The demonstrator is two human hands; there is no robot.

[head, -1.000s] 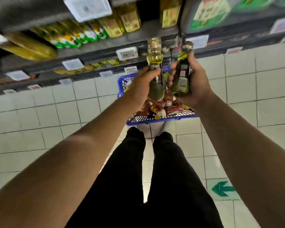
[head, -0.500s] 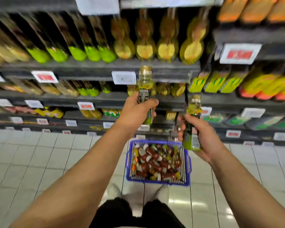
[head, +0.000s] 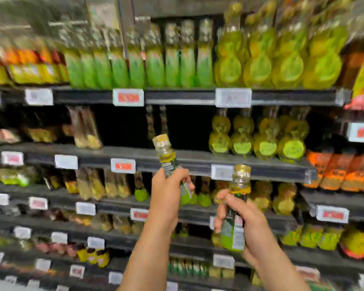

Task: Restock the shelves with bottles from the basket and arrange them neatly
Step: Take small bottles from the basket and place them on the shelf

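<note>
My left hand (head: pixel 166 198) grips a small oil bottle (head: pixel 166 154) with a gold cap and green label, raised in front of a dark shelf (head: pixel 156 158). Behind that bottle the shelf has a dark gap (head: pixel 126 127) with only two thin bottles far back. My right hand (head: pixel 246 219) holds a second, like bottle (head: pixel 239 185) lower and to the right, its neck upright. The basket is out of view. The whole picture is blurred by motion.
Rows of yellow-green oil bottles (head: pixel 261 139) stand right of the gap, and larger ones (head: pixel 277 64) fill the shelf above. Green cartons (head: pixel 156 66) stand top centre. Price tags (head: pixel 128 97) line the shelf edges. Lower shelves hold small bottles and jars.
The view has swung up from the floor and basket to the shelves. Both hands have lifted their bottles higher, towards the middle shelf; the basket has dropped out of view.
</note>
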